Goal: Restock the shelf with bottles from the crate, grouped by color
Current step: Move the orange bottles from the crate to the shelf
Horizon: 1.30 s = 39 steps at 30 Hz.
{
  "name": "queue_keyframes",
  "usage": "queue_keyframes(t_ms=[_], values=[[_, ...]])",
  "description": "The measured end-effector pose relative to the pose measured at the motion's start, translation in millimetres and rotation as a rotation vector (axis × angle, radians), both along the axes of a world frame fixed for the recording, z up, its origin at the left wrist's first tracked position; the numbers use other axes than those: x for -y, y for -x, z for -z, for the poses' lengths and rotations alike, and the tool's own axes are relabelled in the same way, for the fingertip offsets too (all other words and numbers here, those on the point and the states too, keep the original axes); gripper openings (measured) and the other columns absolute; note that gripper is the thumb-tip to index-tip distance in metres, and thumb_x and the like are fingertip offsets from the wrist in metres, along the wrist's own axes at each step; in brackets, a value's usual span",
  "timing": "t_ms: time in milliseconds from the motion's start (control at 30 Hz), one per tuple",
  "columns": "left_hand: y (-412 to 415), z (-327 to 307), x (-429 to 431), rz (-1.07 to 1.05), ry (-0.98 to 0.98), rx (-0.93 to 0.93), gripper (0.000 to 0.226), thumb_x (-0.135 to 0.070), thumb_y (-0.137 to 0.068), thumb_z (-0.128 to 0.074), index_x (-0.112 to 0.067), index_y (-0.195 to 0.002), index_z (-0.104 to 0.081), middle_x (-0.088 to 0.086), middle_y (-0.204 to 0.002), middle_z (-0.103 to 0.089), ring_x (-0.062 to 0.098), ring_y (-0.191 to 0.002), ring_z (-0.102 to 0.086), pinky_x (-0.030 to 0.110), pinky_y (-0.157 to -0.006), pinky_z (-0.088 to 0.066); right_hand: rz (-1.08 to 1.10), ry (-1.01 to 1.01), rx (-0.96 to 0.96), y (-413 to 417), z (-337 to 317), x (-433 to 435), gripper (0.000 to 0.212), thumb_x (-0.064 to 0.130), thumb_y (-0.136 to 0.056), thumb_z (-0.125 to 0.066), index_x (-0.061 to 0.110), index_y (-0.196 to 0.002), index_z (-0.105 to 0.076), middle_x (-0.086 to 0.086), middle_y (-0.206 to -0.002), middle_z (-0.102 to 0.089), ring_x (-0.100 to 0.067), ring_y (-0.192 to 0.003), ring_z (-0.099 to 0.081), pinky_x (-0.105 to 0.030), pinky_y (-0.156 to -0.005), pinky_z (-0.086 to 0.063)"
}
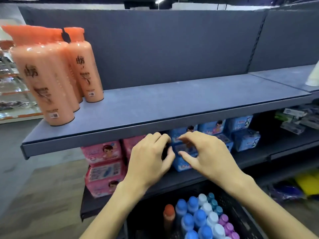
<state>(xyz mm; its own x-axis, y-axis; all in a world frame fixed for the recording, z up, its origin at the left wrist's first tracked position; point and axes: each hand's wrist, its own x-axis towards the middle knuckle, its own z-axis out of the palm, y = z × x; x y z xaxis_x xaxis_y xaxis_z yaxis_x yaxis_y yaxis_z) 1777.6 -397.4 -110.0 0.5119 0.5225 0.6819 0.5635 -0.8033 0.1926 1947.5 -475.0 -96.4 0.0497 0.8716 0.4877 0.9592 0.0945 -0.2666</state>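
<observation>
A grey shelf (172, 104) is running across the view, backed by a dark grey panel (164, 45), and most of its surface is lying bare. Several orange bottles (51, 75) are standing upright in a tight group at the shelf's left end, the nearest one close to the front edge and the others ranging back toward the panel. At the far right edge something white (313, 78) is sitting on the neighbouring shelf section.

Below the front edge, the left hand (148, 159) and right hand (205, 156) are hovering close together with fingers loosely curled, half open, neither one gripping anything.

On the lower shelf, pink packs (103, 163) are stacked toward the left and blue packs (245, 133) toward the right.

At the bottom of the view, a black crate (233, 204) is holding upright bottles with blue caps (189, 219), pale caps, teal caps (214, 202) and purple caps (226, 223), plus one orange-capped bottle (169, 214) at the crate's left side.

Beyond the shelf's left end, pale floor is stretching toward a blurred display.
</observation>
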Motion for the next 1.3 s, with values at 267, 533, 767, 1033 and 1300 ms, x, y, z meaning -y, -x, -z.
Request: queue_keyframes(t_ms=[267,533,767,1033,1300], values=[[-8.9,111.2,19.1,-0.001,0.278,-0.236,0.022,-0.036,-0.08,-0.054,-0.018,-0.094,-0.058,-0.004,-0.086,-0.055,0.021,-0.08,-0.057,0.036,-0.062,-0.049,0.099,0.341,-0.094,-14.6,100.8,7.9,0.034,0.041,-0.085,-0.071,0.027,-0.115,-0.062,0.007,-0.105,-0.068,-0.019,-0.1,-0.065,-0.039,-0.083,-0.053],[2.5,192.0,29.0,-0.025,0.456,-0.419,0.028,-0.041,-0.071,-0.063,-0.022,-0.091,-0.059,-0.005,-0.081,-0.054,0.022,-0.073,-0.054,0.035,-0.059,-0.047,0.134,0.712,-0.156,-11.9,189.9,-9.4,0.042,0.039,-0.086,-0.069,0.023,-0.124,-0.058,0.001,-0.122,-0.064,-0.024,-0.115,-0.06,-0.034,-0.089,-0.049],[21.5,237.0,39.7,-0.103,0.589,-0.578,0.037,-0.05,-0.068,-0.056,-0.023,-0.092,-0.061,-0.005,-0.081,-0.056,0.022,-0.074,-0.058,0.035,-0.061,-0.05,0.14,0.942,-0.324,12.5,270.9,-26.6,0.05,0.033,-0.084,-0.07,0.01,-0.126,-0.055,-0.014,-0.121,-0.066,-0.032,-0.114,-0.062,-0.036,-0.089,-0.048],[30.9,263.9,38.1,-0.133,0.691,-0.732,0.054,-0.057,-0.079,-0.05,-0.024,-0.122,-0.051,-0.002,-0.116,-0.052,0.023,-0.108,-0.048,0.035,-0.09,-0.04,0.223,0.96,-0.359,35.1,327.1,-48.3,0.06,0.033,-0.087,-0.069,0.009,-0.135,-0.043,-0.015,-0.125,-0.059,-0.035,-0.114,-0.06,-0.038,-0.087,-0.05],[39.7,289.7,35.6,-0.132,0.721,-0.741,0.056,-0.058,-0.082,-0.049,-0.023,-0.126,-0.047,0.0,-0.121,-0.049,0.024,-0.113,-0.044,0.036,-0.094,-0.037,0.299,0.92,-0.409,42.7,360.0,-57.5,0.038,0.022,-0.087,-0.064,0.011,-0.121,-0.052,-0.014,-0.112,-0.068,-0.034,-0.104,-0.065,-0.035,-0.078,-0.049]])
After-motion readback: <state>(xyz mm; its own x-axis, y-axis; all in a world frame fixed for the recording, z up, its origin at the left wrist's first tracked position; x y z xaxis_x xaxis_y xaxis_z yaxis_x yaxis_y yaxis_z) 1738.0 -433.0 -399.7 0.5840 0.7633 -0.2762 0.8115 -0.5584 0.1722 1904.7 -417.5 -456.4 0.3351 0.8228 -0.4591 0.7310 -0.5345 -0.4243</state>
